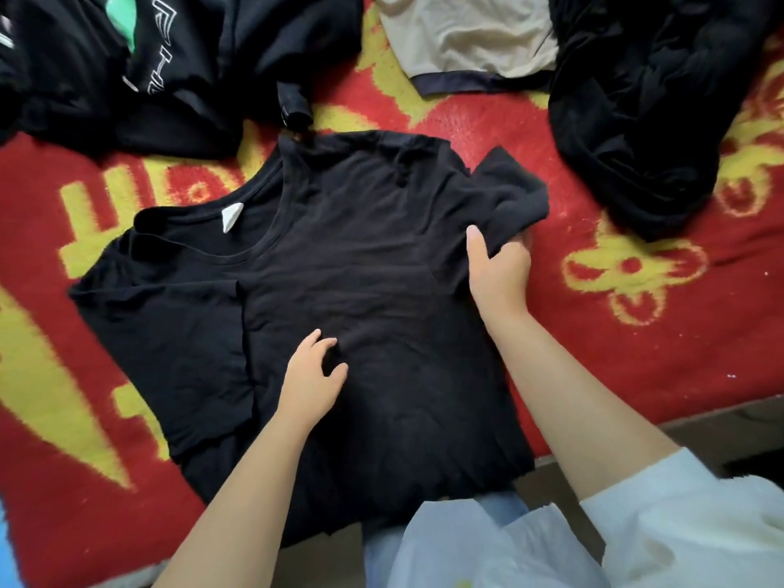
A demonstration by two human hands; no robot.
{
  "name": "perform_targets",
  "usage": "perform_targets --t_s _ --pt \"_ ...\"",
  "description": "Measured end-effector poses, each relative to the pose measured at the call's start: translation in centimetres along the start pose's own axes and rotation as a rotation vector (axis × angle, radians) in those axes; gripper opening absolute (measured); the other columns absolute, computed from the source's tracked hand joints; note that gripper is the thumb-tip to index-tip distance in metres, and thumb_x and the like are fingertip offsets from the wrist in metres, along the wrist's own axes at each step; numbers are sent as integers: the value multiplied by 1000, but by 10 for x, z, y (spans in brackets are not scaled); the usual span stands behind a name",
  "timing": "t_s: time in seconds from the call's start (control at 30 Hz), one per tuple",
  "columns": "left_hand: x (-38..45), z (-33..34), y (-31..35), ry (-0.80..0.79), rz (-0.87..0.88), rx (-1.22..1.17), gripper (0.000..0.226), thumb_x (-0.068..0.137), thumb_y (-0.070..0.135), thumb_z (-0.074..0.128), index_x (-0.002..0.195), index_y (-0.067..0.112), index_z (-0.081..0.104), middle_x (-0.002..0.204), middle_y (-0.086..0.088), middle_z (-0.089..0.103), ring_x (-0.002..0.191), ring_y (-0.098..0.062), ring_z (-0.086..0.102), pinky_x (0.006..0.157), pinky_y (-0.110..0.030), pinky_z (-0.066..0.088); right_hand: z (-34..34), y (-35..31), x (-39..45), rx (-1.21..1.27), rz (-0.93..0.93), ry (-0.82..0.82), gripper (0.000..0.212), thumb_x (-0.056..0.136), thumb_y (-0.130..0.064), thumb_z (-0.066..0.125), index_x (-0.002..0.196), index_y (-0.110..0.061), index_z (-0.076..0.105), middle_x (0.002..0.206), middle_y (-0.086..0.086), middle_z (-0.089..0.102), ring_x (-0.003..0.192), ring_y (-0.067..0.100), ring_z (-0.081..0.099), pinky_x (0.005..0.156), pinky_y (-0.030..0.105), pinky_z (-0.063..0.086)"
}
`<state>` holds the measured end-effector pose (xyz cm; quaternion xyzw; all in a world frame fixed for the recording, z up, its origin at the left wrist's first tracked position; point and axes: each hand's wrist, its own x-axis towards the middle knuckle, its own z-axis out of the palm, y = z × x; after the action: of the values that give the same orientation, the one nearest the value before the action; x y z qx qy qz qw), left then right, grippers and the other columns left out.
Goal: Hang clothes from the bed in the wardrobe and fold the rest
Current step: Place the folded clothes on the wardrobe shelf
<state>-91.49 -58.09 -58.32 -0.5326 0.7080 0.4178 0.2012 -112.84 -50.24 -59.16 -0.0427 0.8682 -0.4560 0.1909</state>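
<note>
Black T-shirt [339, 269] lies flat on the bed, one sleeve folded inward.

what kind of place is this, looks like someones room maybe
Most likely a bedroom, seen from the edge of a bed. A red and yellow patterned blanket covers the surface, a black t-shirt lies spread on it for folding, and loose clothes, like the beige garment, are piled behind.
</note>
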Motion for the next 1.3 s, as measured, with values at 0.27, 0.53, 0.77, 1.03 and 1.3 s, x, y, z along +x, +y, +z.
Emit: perform_targets --t_s 0.27,0.53,0.77,1.03,1.3 --pt "-3 -26 -26 262 -450 -841 29 98 16 40 123 3 50 127 -15 54 113 -23 53 89 -31 41 11 41 -65 -902 -1102 -587 70 25 0 81 91 -19 73 125 6 60 115 36 56 85 68 35" --pt "24 -36 0 180 -372 -805 56 95 32 48 143 14 24 126 -11 49 103 -21 56 85 -34 46 -9 67 -41 -671 -878 -421 66 48 -2 75 107 -12 49 85 11 64 78 24 50 59 32 46" --pt "58 -31 40 349 -463 -1184 59 86 -11 44 134 21 31 101 -1 52 78 -15 53 67 -28 49 -1 69 -26 -660 -947 -316 39 47 11 44 72 -10 65 66 6 47 57 19 39 52 26 22" --pt "36 -16 10 278 -466 -974 63 85 -16 31 136 21 34 80 2 52 71 -9 50 72 -25 46 -18 98 -30 -650 -965 -440 51 71 -9 33 98 -24 74 93 3 43 74 17 35 60 29 46" --pt "84 -47 68 494 181 -28 46 89 10 55 130 -6 43 132 -21 45 127 -30 37 105 -25 21 -12 95 -32 -638 -781 -363 20 65 -4 35 75 -6 53 65 9 55 66 20 37 57 29 25"
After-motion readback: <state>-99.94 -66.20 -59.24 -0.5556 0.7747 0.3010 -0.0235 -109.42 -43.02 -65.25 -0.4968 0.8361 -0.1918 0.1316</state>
